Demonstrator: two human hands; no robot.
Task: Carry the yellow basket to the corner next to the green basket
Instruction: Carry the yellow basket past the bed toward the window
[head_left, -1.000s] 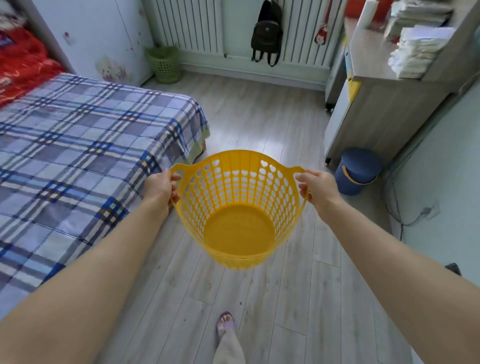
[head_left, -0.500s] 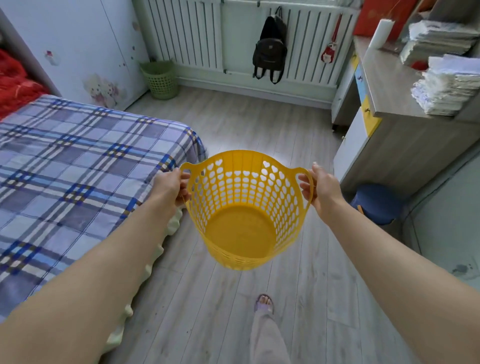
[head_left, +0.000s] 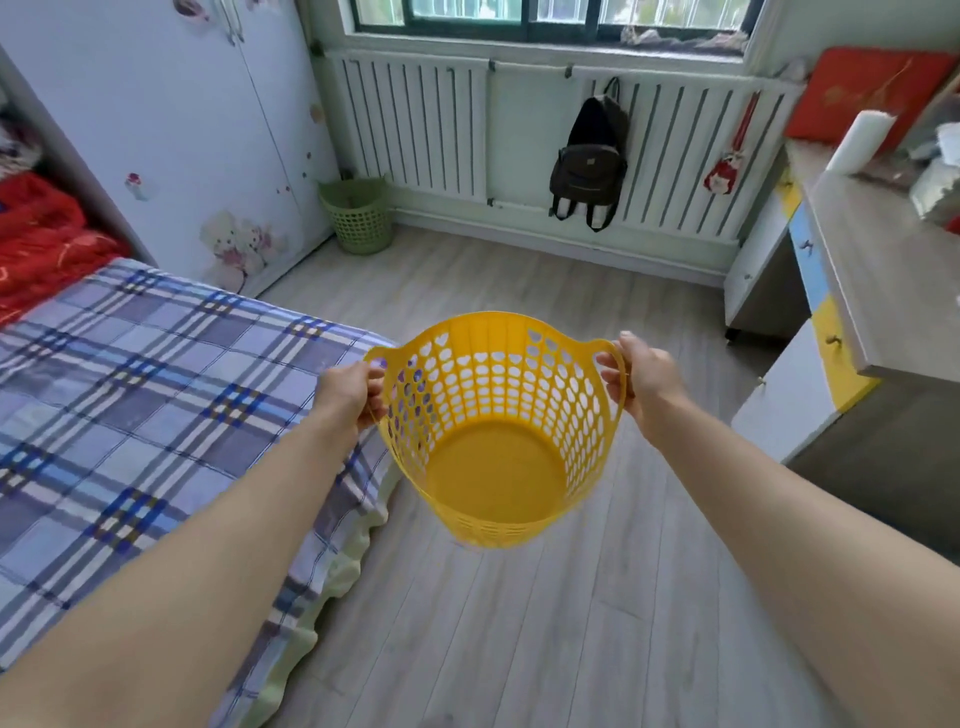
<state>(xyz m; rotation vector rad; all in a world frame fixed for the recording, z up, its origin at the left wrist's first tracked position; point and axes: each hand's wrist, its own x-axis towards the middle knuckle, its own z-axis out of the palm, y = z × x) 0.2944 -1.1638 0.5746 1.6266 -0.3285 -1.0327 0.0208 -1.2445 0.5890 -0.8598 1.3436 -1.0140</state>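
I hold an empty yellow plastic basket (head_left: 496, 467) with heart-shaped holes in the air above the wooden floor, in the middle of the view. My left hand (head_left: 349, 392) grips its left handle and my right hand (head_left: 640, 376) grips its right handle. The green basket (head_left: 358, 215) stands on the floor in the far left corner, between the white wardrobe and the radiator, well beyond the yellow basket.
A bed with a blue plaid cover (head_left: 140, 395) fills the left side. A desk with drawers (head_left: 831, 322) lines the right wall. A black backpack (head_left: 589, 163) hangs on the radiator (head_left: 415, 130). Bare floor (head_left: 467, 280) runs ahead to the corner.
I have moved forward along the bed; the green basket and radiator appear closer and the window has come into view. Both hands keep hold of the yellow basket.
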